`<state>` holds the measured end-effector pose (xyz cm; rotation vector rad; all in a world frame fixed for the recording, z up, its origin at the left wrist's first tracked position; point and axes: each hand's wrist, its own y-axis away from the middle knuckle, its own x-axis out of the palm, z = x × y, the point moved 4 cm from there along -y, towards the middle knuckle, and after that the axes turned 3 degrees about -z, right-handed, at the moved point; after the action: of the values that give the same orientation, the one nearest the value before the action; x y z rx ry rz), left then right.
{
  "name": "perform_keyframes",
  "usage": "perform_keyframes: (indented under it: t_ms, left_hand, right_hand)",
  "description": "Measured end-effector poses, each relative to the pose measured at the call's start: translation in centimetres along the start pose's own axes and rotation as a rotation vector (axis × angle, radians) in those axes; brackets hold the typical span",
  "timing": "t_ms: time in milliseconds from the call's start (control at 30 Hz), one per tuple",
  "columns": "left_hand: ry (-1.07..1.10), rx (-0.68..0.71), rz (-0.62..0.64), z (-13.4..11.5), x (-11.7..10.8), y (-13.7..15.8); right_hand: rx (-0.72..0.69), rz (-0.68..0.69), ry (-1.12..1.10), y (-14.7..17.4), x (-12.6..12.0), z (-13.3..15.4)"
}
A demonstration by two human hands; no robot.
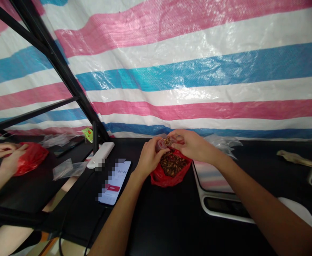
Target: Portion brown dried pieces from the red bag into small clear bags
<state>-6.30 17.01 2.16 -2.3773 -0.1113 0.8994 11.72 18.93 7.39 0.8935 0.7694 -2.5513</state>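
Observation:
A red plastic bag (pixel 162 179) lies open on the black table (pixel 169 220), filled with small brown pieces (pixel 172 165). Just above its mouth, both hands hold a small clear pouch (pixel 164 143) that has some brown pieces in it. My left hand (pixel 148 158) grips the pouch from the left. My right hand (pixel 192 145) pinches its top from the right.
A digital scale (pixel 220 192) sits right of the bag. A phone (pixel 115 182) and a white power bank (pixel 100 155) lie to the left. Clear pouches (pixel 222 141) lie behind. At far left another person's hands (pixel 4 154) hold a red bag (pixel 30 157). A striped tarp (pixel 193 71) hangs behind.

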Motion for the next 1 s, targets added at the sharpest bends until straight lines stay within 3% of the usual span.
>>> perform_keyframes:
  t_ms: [200, 500, 800, 1000]
  left_hand:
    - [0.106, 0.013, 0.075, -0.2, 1.0, 0.5]
    - [0.178, -0.027, 0.086, -0.2, 0.9, 0.6]
    - [0.165, -0.053, 0.066, -0.3, 0.9, 0.7]
    - [0.179, -0.084, 0.091, -0.3, 0.9, 0.7]
  right_hand:
    - [-0.121, -0.012, 0.145, 0.2, 0.5, 2.2]
    - [-0.227, 0.038, 0.048, 0.4, 0.9, 2.1]
    - [0.008, 0.140, -0.305, 0.1, 2.3, 0.3]
    - [0.068, 0.091, -0.188, 0.2, 2.3, 0.0]
